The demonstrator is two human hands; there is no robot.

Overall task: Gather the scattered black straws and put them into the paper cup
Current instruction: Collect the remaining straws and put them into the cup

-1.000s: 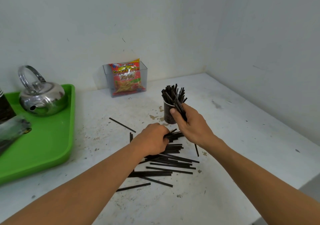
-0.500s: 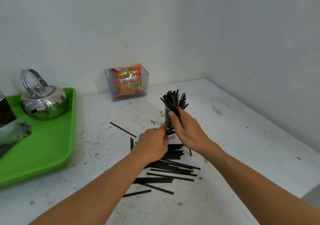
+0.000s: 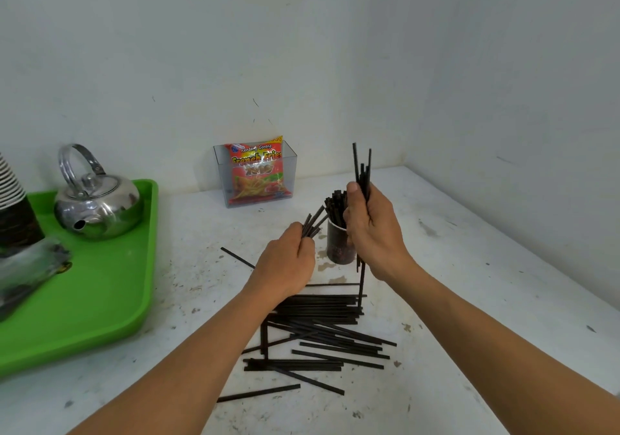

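Observation:
A dark paper cup [image 3: 339, 247] stands upright on the white table, with several black straws [image 3: 335, 206] sticking out of it. My right hand [image 3: 370, 233] is just right of the cup, closed around a bunch of straws [image 3: 362, 169] held upright above the rim. My left hand [image 3: 288, 263] is left of the cup, gripping a few straws [image 3: 312, 221] that point up towards it. Many loose straws [image 3: 318, 327] lie in a pile on the table in front of the cup.
A green tray [image 3: 110, 300] at the left carries a steel kettle [image 3: 97, 206] and a stack of paper cups [image 3: 13, 206]. A clear box with a snack packet [image 3: 256, 173] stands against the back wall. Walls close off the back and right.
My right hand has let go of the cup and risen with a bunch of straws held upright. My left hand has lifted off the pile with a few straws.

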